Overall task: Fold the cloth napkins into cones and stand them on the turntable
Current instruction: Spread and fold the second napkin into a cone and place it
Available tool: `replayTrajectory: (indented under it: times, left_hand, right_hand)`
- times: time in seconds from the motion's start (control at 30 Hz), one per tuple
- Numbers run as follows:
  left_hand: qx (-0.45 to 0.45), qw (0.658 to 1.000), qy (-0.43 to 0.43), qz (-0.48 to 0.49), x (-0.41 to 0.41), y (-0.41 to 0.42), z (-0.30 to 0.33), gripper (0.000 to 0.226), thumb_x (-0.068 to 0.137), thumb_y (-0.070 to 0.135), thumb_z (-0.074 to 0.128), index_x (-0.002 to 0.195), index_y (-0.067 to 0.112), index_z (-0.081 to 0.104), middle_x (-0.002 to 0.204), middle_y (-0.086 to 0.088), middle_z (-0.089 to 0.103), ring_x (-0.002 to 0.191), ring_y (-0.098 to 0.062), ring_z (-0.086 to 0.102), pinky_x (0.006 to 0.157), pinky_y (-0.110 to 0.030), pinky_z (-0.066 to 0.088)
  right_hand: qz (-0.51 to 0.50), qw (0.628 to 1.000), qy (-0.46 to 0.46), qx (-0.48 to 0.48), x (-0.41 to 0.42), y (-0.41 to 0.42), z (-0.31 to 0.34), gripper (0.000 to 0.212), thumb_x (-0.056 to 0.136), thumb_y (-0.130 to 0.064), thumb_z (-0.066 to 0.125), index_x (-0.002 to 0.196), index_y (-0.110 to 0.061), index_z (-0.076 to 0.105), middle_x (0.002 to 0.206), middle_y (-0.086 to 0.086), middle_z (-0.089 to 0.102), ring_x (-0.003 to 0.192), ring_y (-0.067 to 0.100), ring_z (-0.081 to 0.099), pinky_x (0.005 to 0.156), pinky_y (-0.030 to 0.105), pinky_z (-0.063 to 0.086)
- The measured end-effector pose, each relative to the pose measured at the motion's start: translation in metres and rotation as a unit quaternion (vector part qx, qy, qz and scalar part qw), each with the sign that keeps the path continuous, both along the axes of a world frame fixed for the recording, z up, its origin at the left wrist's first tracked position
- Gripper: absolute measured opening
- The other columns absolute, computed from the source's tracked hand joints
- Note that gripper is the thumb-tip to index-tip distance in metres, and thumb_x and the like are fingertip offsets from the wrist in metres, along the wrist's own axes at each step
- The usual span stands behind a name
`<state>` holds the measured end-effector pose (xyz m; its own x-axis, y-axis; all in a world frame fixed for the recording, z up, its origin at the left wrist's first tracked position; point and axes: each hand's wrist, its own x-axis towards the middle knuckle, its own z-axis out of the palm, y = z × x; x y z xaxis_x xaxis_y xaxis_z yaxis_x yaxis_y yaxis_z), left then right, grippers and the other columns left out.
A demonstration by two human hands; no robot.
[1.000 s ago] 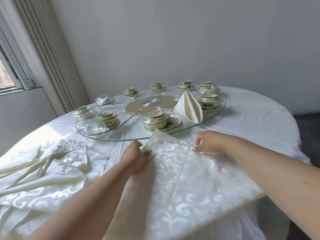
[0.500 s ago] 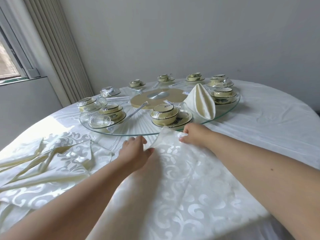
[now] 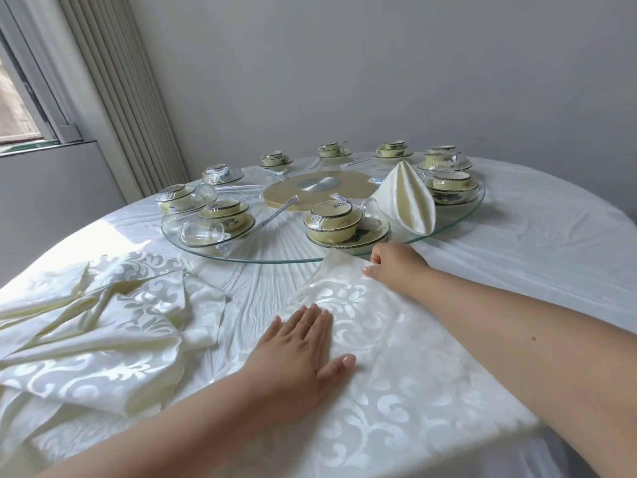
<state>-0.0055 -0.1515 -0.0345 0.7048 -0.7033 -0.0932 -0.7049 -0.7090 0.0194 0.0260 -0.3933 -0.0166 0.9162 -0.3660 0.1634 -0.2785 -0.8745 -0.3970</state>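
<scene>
Both hands are on the napkin (image 3: 372, 339) spread over the near part of the desk (image 3: 537, 236). The left hand (image 3: 300, 353) lies flat with straight fingers and the thumb splayed, pressing down on the napkin's left edge. The right hand (image 3: 396, 267) is farther out, its fingers curled and pinching the napkin's far corner, which lifts slightly just in front of the turntable (image 3: 458, 219) rim.

That napkin is white with a glossy scroll pattern and reaches from the turntable's edge back to the near side of the desk, where it hangs over. A heap of more napkins (image 3: 96, 322) in the same pattern lies crumpled to the left, well apart from the left hand.

One folded cone napkin (image 3: 406, 198), plain cream, stands upright on the glass turntable toward its right side. Just beside it on the left is a plastic-wrapped bowl set (image 3: 336, 224) on a plate, with a clear glass touching it. Other bowl and plate sets (image 3: 451, 184) ring the turntable, and a glass (image 3: 201, 232) lies on its side near the left rim. A round cream base (image 3: 320, 188) with a metal hub sits under the centre. A white tablecloth covers the desk.
</scene>
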Motion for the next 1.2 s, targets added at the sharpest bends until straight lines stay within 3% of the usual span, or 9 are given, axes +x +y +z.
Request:
replayTrajectory:
  times: [0.27, 0.4, 0.47, 0.57, 0.67, 0.77, 0.93, 1.07, 1.2]
  left_hand:
    - [-0.007, 1.0, -0.021, 0.009, 0.001, 0.002, 0.002, 0.083, 0.09, 0.07, 0.014, 0.153, 0.021, -0.007, 0.159, 0.005, -0.014, 0.144, -0.006, -0.02, 0.119, -0.037, -0.01]
    - [-0.009, 1.0, 0.003, 0.0, -0.005, 0.001, -0.002, 0.082, 0.089, 0.071, 0.015, 0.153, 0.024, -0.006, 0.16, 0.006, -0.012, 0.145, -0.006, -0.016, 0.12, -0.035, -0.008]
    - [-0.013, 1.0, 0.0, 0.001, -0.005, 0.001, -0.004, 0.082, 0.089, 0.072, 0.015, 0.153, 0.025, -0.005, 0.16, 0.007, -0.01, 0.145, -0.006, -0.014, 0.12, -0.034, -0.007]
    - [-0.016, 1.0, -0.005, 0.005, -0.004, 0.001, -0.006, 0.082, 0.089, 0.072, 0.015, 0.153, 0.025, -0.004, 0.16, 0.007, -0.009, 0.145, -0.006, -0.013, 0.12, -0.035, -0.006]
    - [-0.025, 1.0, -0.012, 0.003, -0.003, 0.001, -0.008, 0.08, 0.09, 0.07, 0.015, 0.154, 0.025, -0.002, 0.161, 0.006, -0.006, 0.146, -0.007, -0.01, 0.12, -0.035, -0.004]
    - [-0.038, 0.999, -0.015, -0.005, 0.0, 0.007, -0.008, 0.074, 0.093, 0.066, 0.018, 0.154, 0.026, 0.003, 0.161, 0.006, -0.001, 0.147, -0.007, -0.005, 0.12, -0.035, 0.0]
    - [-0.05, 0.999, -0.006, 0.01, 0.0, 0.05, -0.005, 0.061, 0.099, 0.053, 0.019, 0.154, 0.027, 0.009, 0.161, 0.009, 0.005, 0.147, -0.006, 0.0, 0.12, -0.033, 0.004]
    - [-0.207, 0.978, -0.027, -0.001, -0.032, 0.105, 0.005, 0.059, 0.088, 0.052, 0.025, 0.121, 0.019, 0.06, 0.129, 0.006, 0.057, 0.125, -0.011, 0.046, 0.097, -0.018, 0.031]
    - [-0.356, 0.912, -0.111, 0.168, -0.066, 0.164, -0.004, 0.008, 0.089, 0.032, 0.061, 0.096, 0.032, 0.065, 0.099, 0.024, 0.058, 0.095, -0.003, 0.053, 0.078, -0.021, 0.039]
  right_hand:
    - [-0.027, 0.999, 0.011, -0.036, 0.002, 0.006, 0.001, 0.032, 0.091, -0.036, 0.06, 0.067, -0.023, 0.044, 0.089, 0.002, 0.06, 0.089, 0.024, 0.057, 0.069, 0.027, 0.037]
    - [-0.04, 0.993, 0.032, -0.108, -0.002, 0.013, 0.005, 0.023, 0.092, -0.036, 0.058, 0.102, -0.016, 0.056, 0.117, 0.008, 0.058, 0.111, 0.028, 0.052, 0.086, 0.034, 0.042]
    - [-0.031, 0.988, 0.005, -0.152, -0.012, 0.024, 0.011, 0.036, 0.092, -0.036, 0.056, 0.12, -0.014, 0.048, 0.13, 0.008, 0.048, 0.124, 0.027, 0.041, 0.099, 0.038, 0.035]
    - [0.054, 0.996, -0.035, -0.067, -0.047, 0.055, 0.017, 0.043, 0.097, -0.036, 0.046, 0.135, -0.015, 0.04, 0.143, 0.005, 0.04, 0.134, 0.024, 0.032, 0.108, 0.034, 0.027]
    - [0.132, 0.989, 0.066, -0.015, -0.095, 0.071, 0.001, 0.056, 0.101, -0.042, 0.03, 0.152, -0.021, 0.019, 0.159, -0.003, 0.015, 0.146, 0.012, 0.01, 0.116, 0.027, 0.01]
    - [0.155, 0.969, 0.162, -0.101, -0.121, 0.065, -0.019, 0.062, 0.1, -0.052, 0.017, 0.153, -0.029, -0.003, 0.16, -0.009, -0.011, 0.145, 0.005, -0.012, 0.118, 0.028, -0.006]
    - [0.146, 0.965, 0.161, -0.149, -0.125, 0.065, -0.022, 0.062, 0.099, -0.054, 0.012, 0.152, -0.031, -0.007, 0.16, -0.009, -0.013, 0.145, 0.005, -0.014, 0.118, 0.03, -0.007]
    - [0.146, 0.962, 0.167, -0.157, -0.126, 0.067, -0.02, 0.062, 0.099, -0.053, 0.013, 0.153, -0.029, -0.007, 0.16, -0.009, -0.012, 0.145, 0.005, -0.012, 0.118, 0.029, -0.006]
    - [0.107, 0.959, 0.197, -0.174, -0.127, 0.077, -0.011, 0.063, 0.099, -0.052, 0.016, 0.153, -0.027, -0.004, 0.16, -0.004, -0.012, 0.146, 0.011, -0.015, 0.119, 0.036, -0.006]
